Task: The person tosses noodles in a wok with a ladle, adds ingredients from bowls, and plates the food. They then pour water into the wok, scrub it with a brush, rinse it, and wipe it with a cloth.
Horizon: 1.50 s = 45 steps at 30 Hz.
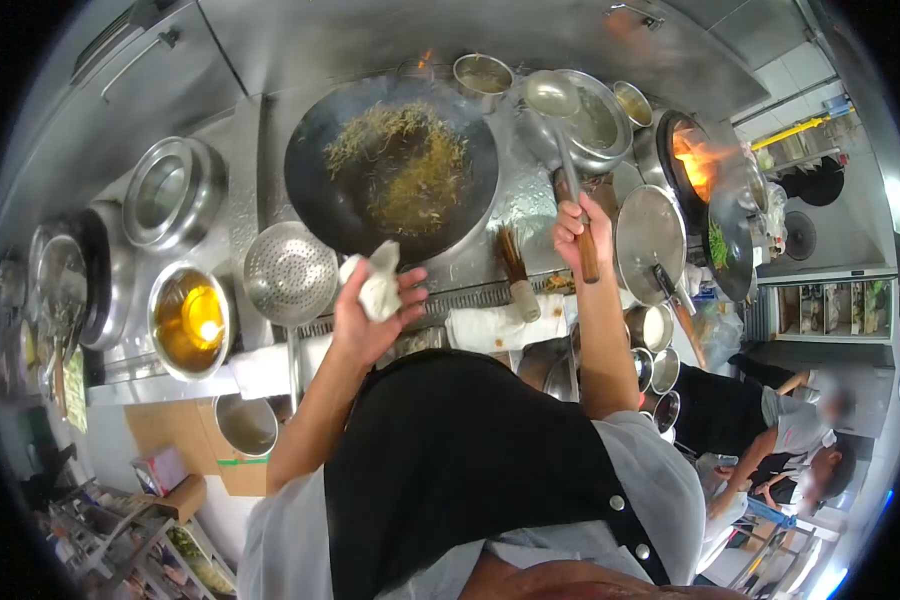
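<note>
My right hand (pixel 582 235) is wrapped around the wooden handle of a ladle (pixel 552 95). Its metal bowl hangs over a large steel pot (pixel 612 118) at the back. In my left hand (pixel 355 325) a crumpled white cloth (pixel 380 290) lies against the palm, held by the thumb, with the other fingers partly spread. That hand is just in front of a black wok (pixel 315 180), where shredded yellowish food (pixel 420 185) lies on the bottom and far side. Left of the hand rests a perforated strainer (pixel 292 274).
A steel bowl of golden oil (pixel 166 330) stands at the left. A bamboo brush (pixel 518 275) lies near a white towel (pixel 475 332). A round mesh strainer (pixel 650 235) sits at the right. Flames (pixel 698 165) rise by another wok (pixel 732 245). Other people (pixel 760 430) are at the lower right.
</note>
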Each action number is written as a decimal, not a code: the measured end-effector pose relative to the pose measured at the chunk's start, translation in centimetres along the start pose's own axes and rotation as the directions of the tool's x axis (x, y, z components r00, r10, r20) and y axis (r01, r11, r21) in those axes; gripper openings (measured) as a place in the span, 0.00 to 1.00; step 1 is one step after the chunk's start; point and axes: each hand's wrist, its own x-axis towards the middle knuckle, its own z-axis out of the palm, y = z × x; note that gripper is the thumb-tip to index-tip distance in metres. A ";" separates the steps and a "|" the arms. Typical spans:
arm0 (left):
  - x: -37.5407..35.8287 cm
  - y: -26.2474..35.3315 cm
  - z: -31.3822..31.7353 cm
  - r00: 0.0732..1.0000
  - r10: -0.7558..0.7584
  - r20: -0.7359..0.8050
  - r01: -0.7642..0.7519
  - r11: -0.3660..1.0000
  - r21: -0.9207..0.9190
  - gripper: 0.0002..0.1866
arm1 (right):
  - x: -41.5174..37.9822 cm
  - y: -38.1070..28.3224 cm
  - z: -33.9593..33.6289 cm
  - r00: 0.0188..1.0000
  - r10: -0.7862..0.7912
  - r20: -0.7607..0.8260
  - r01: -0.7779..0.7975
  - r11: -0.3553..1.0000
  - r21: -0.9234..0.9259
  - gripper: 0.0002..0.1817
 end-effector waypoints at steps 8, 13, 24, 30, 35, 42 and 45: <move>-2.6 -1.7 -2.5 0.995 -0.104 0.012 0.097 0.960 0.263 0.23 | -6.9 11.4 4.0 0.980 0.199 -0.004 -0.199 0.979 0.046 0.10; -5.8 -1.9 -6.2 0.974 -0.064 -0.216 0.114 0.966 0.231 0.20 | -8.1 9.4 6.5 0.980 0.094 -0.176 -0.178 0.808 -0.561 0.17; -6.3 -2.6 -3.5 0.694 0.719 -0.045 -0.137 0.192 0.972 0.17 | 15.4 -9.6 -9.1 0.780 -0.518 -0.351 -0.019 0.541 -0.841 0.08; -0.6 -3.7 0.1 0.678 0.572 0.461 -0.118 -0.534 0.837 0.22 | 14.8 -10.4 -10.0 0.974 -0.159 -0.164 0.141 0.983 -0.114 0.10; -0.2 -3.6 -1.1 0.732 0.505 0.457 -0.159 -0.525 0.836 0.22 | 9.8 -7.4 -7.6 0.999 -0.032 0.029 0.033 0.999 -0.005 0.06; -0.4 -2.1 -3.3 0.739 0.429 0.520 -0.193 -0.604 0.773 0.19 | -1.6 4.7 1.7 0.996 0.090 -0.012 -0.090 0.995 0.031 0.07; -0.6 -1.6 -3.5 0.736 0.410 0.538 -0.222 -0.606 0.764 0.17 | -4.3 9.2 2.3 0.978 0.205 0.032 -0.204 0.979 -0.018 0.07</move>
